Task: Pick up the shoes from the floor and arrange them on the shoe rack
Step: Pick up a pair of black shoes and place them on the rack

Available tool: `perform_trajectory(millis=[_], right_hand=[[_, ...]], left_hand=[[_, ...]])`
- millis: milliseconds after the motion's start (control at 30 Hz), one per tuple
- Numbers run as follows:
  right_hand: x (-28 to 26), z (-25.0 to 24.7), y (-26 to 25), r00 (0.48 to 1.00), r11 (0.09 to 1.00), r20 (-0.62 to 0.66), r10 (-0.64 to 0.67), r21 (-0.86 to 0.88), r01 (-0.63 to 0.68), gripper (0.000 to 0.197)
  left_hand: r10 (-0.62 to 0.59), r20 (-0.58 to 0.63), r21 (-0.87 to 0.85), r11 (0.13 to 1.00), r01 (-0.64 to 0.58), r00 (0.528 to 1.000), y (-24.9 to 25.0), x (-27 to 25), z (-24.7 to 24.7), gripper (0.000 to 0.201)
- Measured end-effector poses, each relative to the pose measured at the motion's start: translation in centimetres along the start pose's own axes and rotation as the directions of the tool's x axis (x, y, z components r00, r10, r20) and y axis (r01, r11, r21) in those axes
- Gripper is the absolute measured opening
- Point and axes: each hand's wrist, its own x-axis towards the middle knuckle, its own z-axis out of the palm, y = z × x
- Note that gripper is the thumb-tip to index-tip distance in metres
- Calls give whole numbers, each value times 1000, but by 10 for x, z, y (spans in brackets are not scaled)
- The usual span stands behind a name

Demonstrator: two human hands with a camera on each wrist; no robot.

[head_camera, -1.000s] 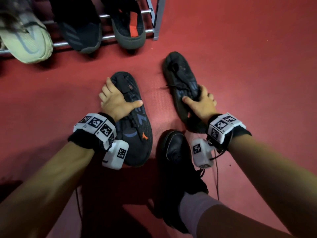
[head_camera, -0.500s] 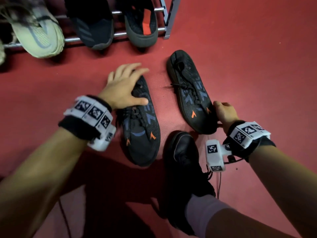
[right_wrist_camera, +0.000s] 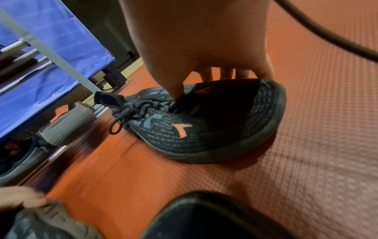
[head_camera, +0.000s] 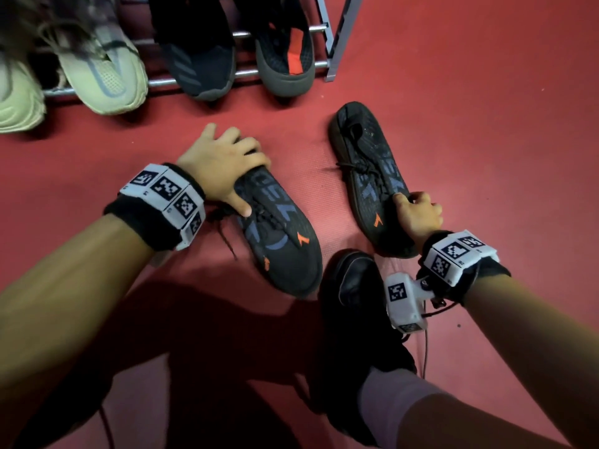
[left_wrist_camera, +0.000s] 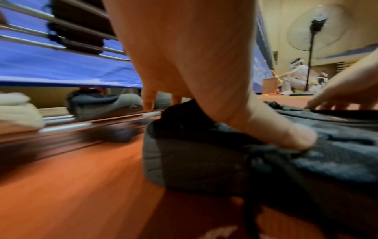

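Right now I am crouching over two dark knit shoes lying on the red floor (head_camera: 486,157), just in front of the shoe rack (head_camera: 337,37). My left hand (head_camera: 223,163) is wrapping over the heel end of the left shoe (head_camera: 278,241), fingers curling round the collar and thumb pressing down by the laces. My right hand (head_camera: 418,215) is pinching the toe end of the right shoe (head_camera: 366,170), thumb on top and fingers tucking under the far edge; the wrist view is showing the upper denting under the thumb.

I am judging these shoes to be light and soft: the knit is giving under my grip, so the stiffer sole rim and heel collar are the better holds, since the fabric alone may sag. Loose laces are trailing beside the left shoe and could snag.

On the rack's bottom rail a pale sneaker (head_camera: 103,76), a black shoe (head_camera: 201,66) and a grey shoe with an orange tongue (head_camera: 285,59) are already sitting, crowding that row. My own foot in a black shoe (head_camera: 353,286) is standing just beside both shoes, close to my right wrist.
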Motion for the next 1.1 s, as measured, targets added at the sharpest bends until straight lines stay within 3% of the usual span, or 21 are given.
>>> perform_trajectory(millis=[67,133,233,367,567,700,800,900,967,1033,1100], right_hand=[[0,1,-2,1000,1000,-13,-2,-10,1,50],[-1,2,-4,1000,1000,-31,1,-18,-2,54],[-1,2,-3,1000,1000,-22,4,-4,-4,63],[-5,0,-3,1000,988,-1,-27,150,27,61],[-19,1,-4,989,971,72,-131,211,113,45],[-27,-10,-12,975,973,77,-208,120,199,45],[-39,-22,-21,922,925,93,-377,-9,379,53],[-48,-35,-40,861,864,134,-491,-51,501,53],[-49,-48,-57,863,868,116,-492,-3,496,48],[-47,-64,-72,881,888,117,-459,72,454,42],[-47,-81,-84,888,895,153,-434,185,406,35]], left_hand=[[-188,53,-97,976,193,981,-5,-17,10,91],[-349,181,-173,909,379,919,-10,-37,21,87],[-443,320,-290,796,531,838,-13,-62,39,85],[-468,264,-260,808,529,843,-6,-69,47,85],[-424,403,-334,757,562,811,-9,-58,42,87],[-324,484,-344,784,517,813,-11,-68,43,63],[-237,504,-517,688,510,830,-15,-79,38,45],[-213,472,-611,620,492,855,-14,-90,26,67],[-212,443,-665,574,478,871,-14,-96,15,71],[-238,403,-699,544,465,884,-15,-102,0,53],[-265,349,-738,513,438,899,-15,-109,-24,53]])
